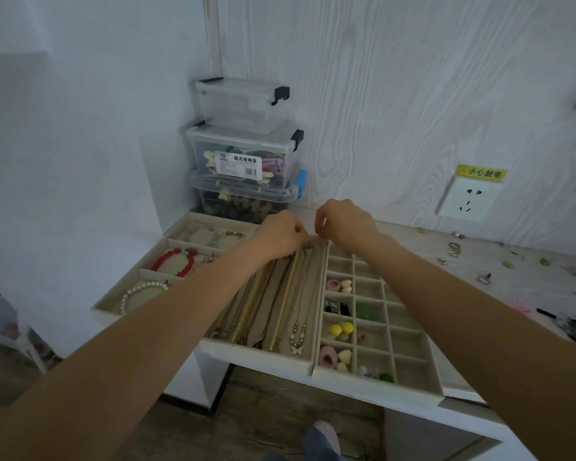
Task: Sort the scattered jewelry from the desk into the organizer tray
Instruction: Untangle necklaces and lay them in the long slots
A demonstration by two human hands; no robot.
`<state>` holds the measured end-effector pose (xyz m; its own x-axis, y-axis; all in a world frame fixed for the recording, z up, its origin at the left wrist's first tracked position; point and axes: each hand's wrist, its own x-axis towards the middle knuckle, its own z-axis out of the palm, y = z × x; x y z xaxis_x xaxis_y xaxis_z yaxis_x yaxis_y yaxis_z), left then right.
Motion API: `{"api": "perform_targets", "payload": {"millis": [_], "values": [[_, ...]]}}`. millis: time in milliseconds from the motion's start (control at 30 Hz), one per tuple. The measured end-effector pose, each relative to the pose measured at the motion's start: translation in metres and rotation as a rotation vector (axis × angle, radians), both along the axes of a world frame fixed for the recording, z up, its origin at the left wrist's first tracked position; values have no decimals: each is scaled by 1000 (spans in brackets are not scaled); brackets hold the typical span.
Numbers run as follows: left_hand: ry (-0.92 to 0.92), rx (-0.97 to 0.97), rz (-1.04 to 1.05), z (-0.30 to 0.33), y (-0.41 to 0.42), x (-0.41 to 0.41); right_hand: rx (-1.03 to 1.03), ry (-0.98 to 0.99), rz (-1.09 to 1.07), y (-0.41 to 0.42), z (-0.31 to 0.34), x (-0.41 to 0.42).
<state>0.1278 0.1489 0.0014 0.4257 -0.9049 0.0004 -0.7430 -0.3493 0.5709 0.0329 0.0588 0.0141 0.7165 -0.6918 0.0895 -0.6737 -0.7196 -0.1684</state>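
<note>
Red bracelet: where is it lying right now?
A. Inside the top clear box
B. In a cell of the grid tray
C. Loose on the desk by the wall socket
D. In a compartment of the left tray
D: the red bracelet lies in the middle compartment of the left tray, beyond the pearl bracelet.

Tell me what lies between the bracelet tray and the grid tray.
In the head view, the necklace tray lies between the bracelet tray and the grid tray, holding chains; both hands work at its far end.
</note>
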Motion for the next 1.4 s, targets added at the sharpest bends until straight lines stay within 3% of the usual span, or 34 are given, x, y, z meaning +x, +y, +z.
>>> {"api": "perform_targets", "payload": {"millis": [233, 400, 767, 967, 1100, 1400], "values": [[-176, 150, -126, -4, -8, 1, -182, 105, 17, 4, -2, 5], [-288, 187, -131, -3, -10, -3, -180, 123, -2, 6, -9, 9], [-203, 184, -88, -4, -10, -2, -236, 137, -13, 11, -21, 12], [-57, 71, -105, 10, 16, -3, -71, 53, -27, 21, -8, 1], [-68, 71, -118, 15, 48, -8, 98, -27, 29, 45, 2, -21], [-118, 90, -137, 22, 113, -35, 203, 96, 218, 113, 4, -66]]}}
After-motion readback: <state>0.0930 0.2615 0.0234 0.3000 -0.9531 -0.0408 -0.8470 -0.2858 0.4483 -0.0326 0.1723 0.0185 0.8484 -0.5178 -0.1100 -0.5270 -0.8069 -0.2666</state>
